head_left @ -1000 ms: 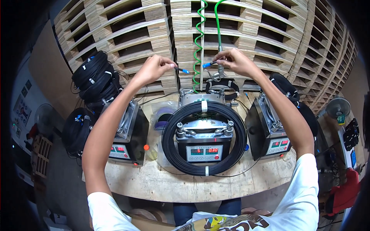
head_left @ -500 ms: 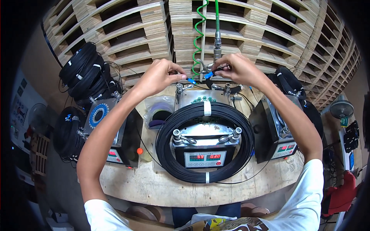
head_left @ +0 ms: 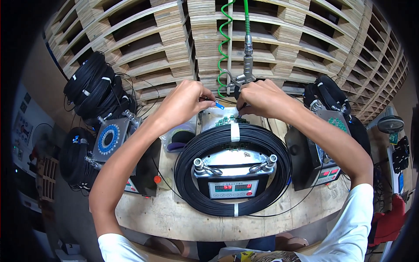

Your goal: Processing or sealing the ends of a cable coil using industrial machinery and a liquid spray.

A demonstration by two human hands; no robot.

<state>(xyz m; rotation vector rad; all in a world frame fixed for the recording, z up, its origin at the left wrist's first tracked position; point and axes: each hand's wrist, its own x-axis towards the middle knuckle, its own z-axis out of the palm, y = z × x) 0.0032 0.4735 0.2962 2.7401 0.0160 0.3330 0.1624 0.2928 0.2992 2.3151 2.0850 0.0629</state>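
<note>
My left hand [head_left: 190,99] pinches a small blue fibre-optic cable connector [head_left: 219,105] between thumb and fingers, over the back of the middle machine's metal plate. Beside it, my right hand [head_left: 262,97] has its fingers closed and pointing down at that plate [head_left: 214,115], close to a row of small green adapters [head_left: 229,121]. Its own fingers hide what they grip. Nearer to me, a large coil of black cable [head_left: 181,168] rests around the middle machine, bound with white ties. Inside the ring shows the machine's front panel with a red digital display [head_left: 235,188].
Similar machines stand at the left [head_left: 109,139] and right [head_left: 327,126]. Black cable coils [head_left: 94,87] are piled at the back left, more at the back right. An air gun [head_left: 248,65] hangs from a green hose in front of stacked wooden pallets [head_left: 170,43]. A loose cable crosses the wooden table [head_left: 183,222].
My right hand has come down and nearer to the plate; its blue connector is now out of sight. My left hand has lowered slightly with its connector. The air gun shows more fully.
</note>
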